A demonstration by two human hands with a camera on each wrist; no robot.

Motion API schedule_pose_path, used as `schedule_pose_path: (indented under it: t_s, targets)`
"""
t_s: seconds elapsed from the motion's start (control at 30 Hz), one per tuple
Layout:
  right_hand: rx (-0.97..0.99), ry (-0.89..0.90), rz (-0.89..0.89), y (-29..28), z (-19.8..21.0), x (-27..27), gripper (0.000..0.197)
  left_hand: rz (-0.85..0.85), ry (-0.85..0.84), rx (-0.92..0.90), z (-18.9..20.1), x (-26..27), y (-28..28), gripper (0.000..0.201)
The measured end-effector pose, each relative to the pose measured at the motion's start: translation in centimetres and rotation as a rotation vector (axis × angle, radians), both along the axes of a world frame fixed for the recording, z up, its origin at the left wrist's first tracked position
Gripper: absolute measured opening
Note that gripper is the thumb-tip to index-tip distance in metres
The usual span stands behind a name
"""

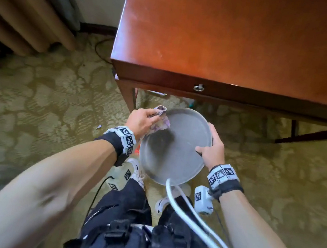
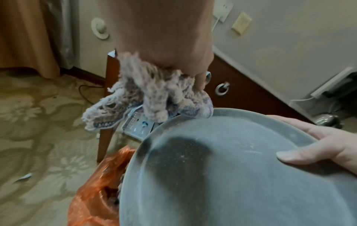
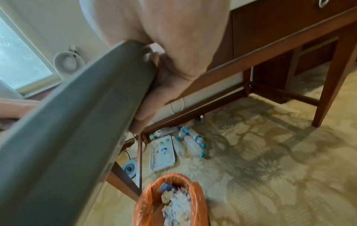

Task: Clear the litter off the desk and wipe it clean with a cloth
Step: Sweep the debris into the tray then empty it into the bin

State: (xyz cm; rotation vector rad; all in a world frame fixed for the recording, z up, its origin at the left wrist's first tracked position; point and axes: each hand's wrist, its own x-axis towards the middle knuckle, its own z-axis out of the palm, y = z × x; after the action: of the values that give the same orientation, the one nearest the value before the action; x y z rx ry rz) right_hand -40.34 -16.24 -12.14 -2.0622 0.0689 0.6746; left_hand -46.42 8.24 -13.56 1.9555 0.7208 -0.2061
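I stand in front of the wooden desk point(image 1: 242, 40), whose top is bare. My right hand point(image 1: 211, 149) grips the rim of a round grey tray point(image 1: 176, 148), thumb on the inside, holding it tilted over a bin lined with an orange bag point(image 3: 170, 200) full of crumpled paper. My left hand point(image 1: 142, 119) holds a frayed purple-grey cloth point(image 2: 146, 94) bunched at the tray's far left rim. The tray point(image 2: 222, 175) has a dark patch and fine dust on its surface. In the right wrist view the tray's edge point(image 3: 77, 114) fills the left side.
Several empty plastic bottles point(image 3: 191, 142) and a white plastic tray point(image 3: 162, 152) lie on the patterned carpet under the desk. Desk legs point(image 3: 328, 94) and a crossbar stand to the right. Curtains point(image 1: 16, 17) hang at the left. A small scrap point(image 1: 99, 127) lies on the carpet.
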Motion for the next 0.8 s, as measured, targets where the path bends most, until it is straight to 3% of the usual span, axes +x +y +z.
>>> schedule_pose_path:
  t_s: [0.13, 0.5, 0.8]
  targets:
    - [0.066, -0.056, -0.001, -1.6, 4.2, 0.6, 0.084, -0.042, -0.115, 0.058, 4.4, 1.3, -2.1, 0.024]
    - [0.241, -0.238, 0.017, -9.6, 15.8, 5.0, 0.087, -0.009, -0.382, 0.19, 16.3, 6.1, -10.7, 0.026]
    - [0.302, -0.331, -0.111, -17.7, 20.2, 9.2, 0.086, -0.072, -0.533, 0.224, 24.0, 12.6, -18.0, 0.025]
